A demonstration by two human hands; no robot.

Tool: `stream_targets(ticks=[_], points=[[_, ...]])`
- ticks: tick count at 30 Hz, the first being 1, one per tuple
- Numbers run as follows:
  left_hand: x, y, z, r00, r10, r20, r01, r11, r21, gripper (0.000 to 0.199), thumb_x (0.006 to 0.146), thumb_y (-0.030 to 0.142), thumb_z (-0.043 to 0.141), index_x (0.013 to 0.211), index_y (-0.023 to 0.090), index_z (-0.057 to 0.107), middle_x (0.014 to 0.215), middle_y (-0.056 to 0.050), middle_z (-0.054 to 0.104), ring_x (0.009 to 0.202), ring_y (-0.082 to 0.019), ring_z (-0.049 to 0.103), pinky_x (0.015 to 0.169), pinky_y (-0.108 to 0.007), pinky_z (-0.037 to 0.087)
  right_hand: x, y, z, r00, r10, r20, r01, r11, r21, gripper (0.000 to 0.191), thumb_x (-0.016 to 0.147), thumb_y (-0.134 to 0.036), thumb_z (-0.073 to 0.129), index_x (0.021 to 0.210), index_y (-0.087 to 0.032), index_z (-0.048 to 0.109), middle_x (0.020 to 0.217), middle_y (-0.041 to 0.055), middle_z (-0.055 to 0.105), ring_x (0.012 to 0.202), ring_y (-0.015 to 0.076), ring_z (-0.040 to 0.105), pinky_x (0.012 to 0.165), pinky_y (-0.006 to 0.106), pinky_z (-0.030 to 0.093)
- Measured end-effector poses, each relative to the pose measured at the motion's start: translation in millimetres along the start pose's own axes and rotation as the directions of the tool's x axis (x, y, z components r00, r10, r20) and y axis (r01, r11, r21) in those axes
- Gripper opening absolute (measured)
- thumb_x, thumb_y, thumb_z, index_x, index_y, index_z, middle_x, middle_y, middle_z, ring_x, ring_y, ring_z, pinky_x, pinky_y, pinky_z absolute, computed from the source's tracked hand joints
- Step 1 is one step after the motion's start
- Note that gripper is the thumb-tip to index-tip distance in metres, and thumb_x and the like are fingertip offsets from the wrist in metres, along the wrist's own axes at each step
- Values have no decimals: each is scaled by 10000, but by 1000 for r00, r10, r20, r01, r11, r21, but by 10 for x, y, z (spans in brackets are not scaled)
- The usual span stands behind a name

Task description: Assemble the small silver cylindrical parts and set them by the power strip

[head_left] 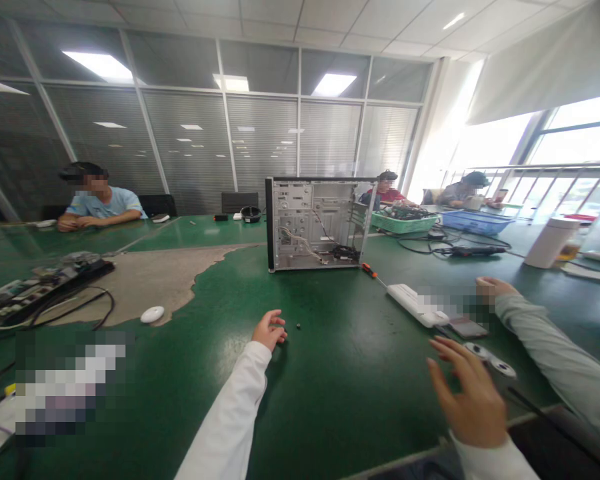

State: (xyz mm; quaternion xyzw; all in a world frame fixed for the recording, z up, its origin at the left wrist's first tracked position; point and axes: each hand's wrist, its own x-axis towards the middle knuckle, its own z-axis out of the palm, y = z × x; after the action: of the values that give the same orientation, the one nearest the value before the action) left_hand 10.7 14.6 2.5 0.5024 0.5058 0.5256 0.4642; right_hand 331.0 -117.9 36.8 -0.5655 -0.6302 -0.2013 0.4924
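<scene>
Small dark part (299,326) lies on the counter (350,387), right of the half-curled left hand (269,331), hold unclear; right hand (474,400) spreads open, empty.

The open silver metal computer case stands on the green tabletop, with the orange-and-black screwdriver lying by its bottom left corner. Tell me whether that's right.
Not quite: the orange-and-black screwdriver lies by the bottom right corner of the open silver metal computer case, not the left, as the head view shows. The case does stand on the green tabletop.
</scene>
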Motion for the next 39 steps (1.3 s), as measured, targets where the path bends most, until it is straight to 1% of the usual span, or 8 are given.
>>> stream_targets(ticks=[2, 6, 14, 20, 24, 26, 32, 39], points=[[4, -8, 0, 1000, 9, 5, -9, 1000, 11, 420, 572, 10, 463, 967, 150, 434, 739, 6, 507, 439, -51, 530, 387, -169, 434, 71, -313, 277, 967, -115, 227, 89, 989, 120, 289, 736, -209, 426, 1019, -202, 482, 1048, 76, 497, 949, 191, 475, 811, 342, 401], [5, -7, 1, 1000, 14, 12, -15, 999, 31, 415, 580, 0, 442, 967, 148, 429, 751, 3, 499, 441, -49, 529, 386, -169, 435, 180, -805, 943, 751, -326, 574, 221, 944, 246, 406, 749, -166, 374, 1154, -202, 385, 1146, 83, 440, 1024, 171, 423, 845, 312, 385], [15, 8, 8, 1000, -5, 17, 5, 999, 41, 415, 588, -6, 438, 973, 150, 426, 753, 2, 499, 445, -46, 527, 376, -158, 429, 263, -1057, 1625, 639, -526, 562, 371, 850, 373, 296, 773, -101, 330, 911, -209, 569, 921, 36, 581, 863, 129, 476, 762, 254, 397], [11, -1, 6, 1000, -12, 25, 12, 999, 33, 415, 594, -17, 431, 973, 154, 425, 752, 5, 501, 444, -35, 519, 377, -142, 426, 230, -837, 1203, 671, -498, 549, 399, 867, 298, 252, 757, -113, 339, 767, -196, 577, 790, 36, 585, 745, 127, 500, 685, 248, 405], [9, -15, 5, 1000, -13, 22, 12, 999, 45, 419, 592, -24, 431, 973, 150, 428, 754, 5, 499, 444, -35, 521, 377, -141, 424, 190, -243, 523, 933, -156, 325, 160, 987, 14, 191, 748, -231, 386, 838, -172, 544, 785, 58, 584, 709, 146, 527, 679, 274, 409], [14, -30, 4, 1000, -11, 24, 9, 998, 56, 410, 595, -21, 432, 970, 147, 430, 750, 6, 498, 441, -35, 521, 376, -141, 424, 142, 156, 155, 990, 33, 141, -5, 981, -195, 227, 719, -317, 421, 851, -176, 540, 738, 63, 588, 664, 173, 538, 632, 295, 416], [29, -59, 4, 999, 6, 31, -8, 996, 86, 424, 578, -32, 446, 960, 151, 432, 730, 16, 507, 444, -32, 515, 371, -128, 417, -23, 1013, -486, 983, 178, 46, -124, 825, -551, 249, 672, -403, 398, 816, -233, 511, 718, 99, 577, 662, 282, 534, 518, 365, 395], [-12, 0, 3, 999, -3, 33, 0, 996, 88, 412, 579, -42, 443, 950, 137, 430, 714, 19, 499, 441, -34, 515, 380, -139, 418, 13, 1058, -454, 944, 259, 202, -121, 846, -520, 215, 688, -388, 392, 801, -231, 486, 758, 79, 578, 670, 257, 550, 521, 341, 411]])
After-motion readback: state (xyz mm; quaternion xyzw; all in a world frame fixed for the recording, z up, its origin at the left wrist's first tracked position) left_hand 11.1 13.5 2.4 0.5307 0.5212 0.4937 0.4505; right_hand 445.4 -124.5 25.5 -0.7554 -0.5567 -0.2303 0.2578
